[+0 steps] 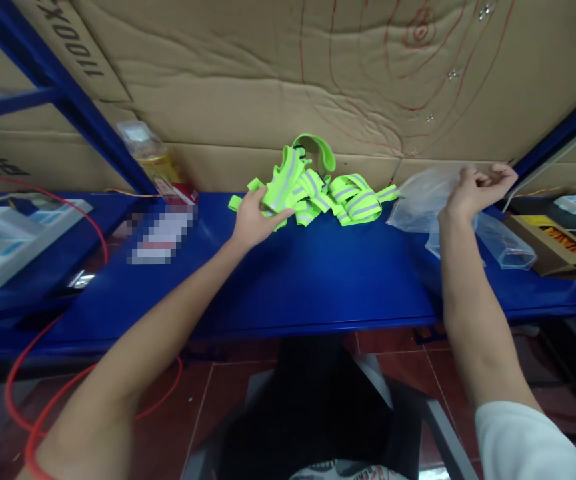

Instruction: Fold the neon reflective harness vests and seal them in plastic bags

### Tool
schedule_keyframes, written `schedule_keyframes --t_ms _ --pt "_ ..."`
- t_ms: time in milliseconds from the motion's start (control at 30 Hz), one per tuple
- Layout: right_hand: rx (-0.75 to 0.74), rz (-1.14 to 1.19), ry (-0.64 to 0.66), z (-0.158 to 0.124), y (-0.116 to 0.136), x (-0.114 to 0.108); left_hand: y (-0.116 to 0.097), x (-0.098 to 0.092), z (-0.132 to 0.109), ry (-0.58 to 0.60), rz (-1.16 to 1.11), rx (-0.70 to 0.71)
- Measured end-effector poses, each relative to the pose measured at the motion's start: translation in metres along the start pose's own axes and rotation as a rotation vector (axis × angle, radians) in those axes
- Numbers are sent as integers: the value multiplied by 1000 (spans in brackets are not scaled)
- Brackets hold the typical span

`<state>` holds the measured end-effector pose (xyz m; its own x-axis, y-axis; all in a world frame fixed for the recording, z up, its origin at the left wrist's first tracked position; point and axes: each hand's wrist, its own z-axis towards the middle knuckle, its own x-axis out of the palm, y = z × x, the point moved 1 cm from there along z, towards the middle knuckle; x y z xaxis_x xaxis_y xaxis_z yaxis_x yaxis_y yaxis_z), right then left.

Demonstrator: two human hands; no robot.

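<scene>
A bundle of neon yellow-green reflective straps (288, 183) with grey stripes and black buckles lies at the back of the blue table. My left hand (258, 217) is closed on the left part of the bundle, thumb in front and fingers partly hidden by the straps. A second folded bunch of the same straps (361, 200) rests just to the right, touching the first. Over on the right, my right hand (483, 190) is raised above clear plastic bags (425, 197), fingers loosely bent and apart, with nothing visible in them.
Cardboard (243, 100) with red drawn lines walls off the back. A clear bottle (153, 160) with a yellow label stands at the back left. An open cardboard box (558, 247) sits at the right. Red hose (15, 393) loops at the lower left.
</scene>
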<state>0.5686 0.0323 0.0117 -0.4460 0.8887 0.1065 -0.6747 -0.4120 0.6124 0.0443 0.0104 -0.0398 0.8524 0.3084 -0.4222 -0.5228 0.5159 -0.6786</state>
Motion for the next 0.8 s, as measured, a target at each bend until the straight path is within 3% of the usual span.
schedule_keyframes --t_ms 33,67,167,233,300,467,533,600,667,733,800 --pt "17 19 -206 -1 8 -1 2 2 -1 -8 47 31" --pt "2 44 -326 -3 17 0 2 3 -3 -24 70 61" --pt "-199 -17 -245 -16 55 2 -5 7 -8 -19 86 174" --pt "-353 -59 -117 -36 83 1 -14 8 -13 54 122 294" --pt "-394 -77 56 -62 112 1 -23 10 -18 132 170 398" --pt "-463 -103 735 -131 167 9 -39 7 -31 344 129 562" --pt "-539 -60 931 -151 177 13 -43 5 -34 384 69 608" --pt "-585 1 1077 -164 180 16 -46 3 -36 335 17 605" --pt "-577 14 1184 -170 177 19 -48 3 -36 213 6 583" --pt "-534 -28 1228 -170 173 21 -48 4 -35 116 41 560" --pt "-485 -62 1233 -167 170 22 -46 6 -35 131 82 506"
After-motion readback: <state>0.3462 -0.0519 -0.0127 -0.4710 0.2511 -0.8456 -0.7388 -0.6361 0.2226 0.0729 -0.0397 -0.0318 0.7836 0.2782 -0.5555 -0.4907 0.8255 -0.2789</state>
